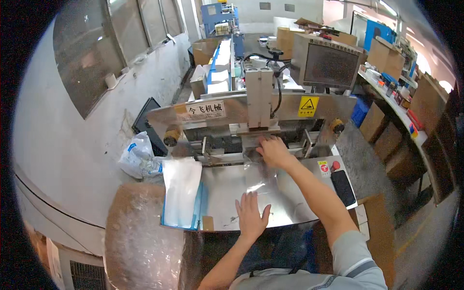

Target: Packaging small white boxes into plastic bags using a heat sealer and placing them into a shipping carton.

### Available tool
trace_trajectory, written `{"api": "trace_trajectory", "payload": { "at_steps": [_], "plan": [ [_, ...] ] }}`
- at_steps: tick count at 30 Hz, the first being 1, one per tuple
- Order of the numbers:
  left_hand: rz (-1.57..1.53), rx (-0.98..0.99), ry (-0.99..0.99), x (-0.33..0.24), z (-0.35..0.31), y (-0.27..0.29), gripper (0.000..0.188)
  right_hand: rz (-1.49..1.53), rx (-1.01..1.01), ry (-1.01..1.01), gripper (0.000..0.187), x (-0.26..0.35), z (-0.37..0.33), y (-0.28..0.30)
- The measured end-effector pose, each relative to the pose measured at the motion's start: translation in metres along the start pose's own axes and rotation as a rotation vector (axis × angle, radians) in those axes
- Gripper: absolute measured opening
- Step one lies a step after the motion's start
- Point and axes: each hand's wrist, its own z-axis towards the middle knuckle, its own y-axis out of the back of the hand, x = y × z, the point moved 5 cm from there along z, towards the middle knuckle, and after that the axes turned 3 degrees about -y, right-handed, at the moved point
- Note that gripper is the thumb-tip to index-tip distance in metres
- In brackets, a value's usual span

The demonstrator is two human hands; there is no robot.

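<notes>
Left hand (251, 217) near the counter (224, 191)'s front edge, grip spread; right hand (275, 152) at the back edge by the machine head (259, 99), grip we can't tell. We see clear film (261, 175) mid-counter between them, white sheets (181, 191) at left edge.

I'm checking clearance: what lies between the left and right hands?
In the head view, what looks like clear film lies on the metal tabletop between left hand and right hand.
</notes>
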Motion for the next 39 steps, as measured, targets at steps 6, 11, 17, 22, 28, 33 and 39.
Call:
{"api": "trace_trajectory", "payload": {
  "at_steps": [6, 11, 17, 22, 28, 33, 39],
  "plan": [
    [-0.111, -0.132, 0.088, 0.009, -0.001, 0.008, 0.075, -0.088, 0.109, -0.001, 0.042, -0.004, 0.014, -0.007],
    [-0.136, -0.162, 0.091, 0.006, -0.001, 0.006, 0.075, -0.111, 0.199, -0.041, 0.043, -0.025, 0.022, -0.024],
    [-0.141, -0.176, 0.098, 0.011, -0.002, 0.016, 0.073, 0.128, 0.047, -0.019, 0.05, -0.009, -0.003, 0.001],
    [-0.145, -0.149, 0.092, 0.01, -0.001, 0.014, 0.071, 0.567, -0.086, -0.16, 0.052, -0.013, -0.081, 0.028],
    [-0.078, -0.09, 0.057, 0.011, -0.002, 0.005, 0.072, 0.716, 0.11, -0.439, 0.051, -0.026, -0.142, 0.011],
    [-0.406, -0.121, 0.261, 0.022, 0.018, 0.007, 0.074, 0.856, 0.077, -0.414, 0.061, -0.03, -0.154, -0.002],
    [-0.696, -0.038, 0.532, 0.08, 0.072, -0.015, 0.07, 0.984, 0.089, -0.431, 0.067, -0.027, -0.143, -0.007]
  ]
}}
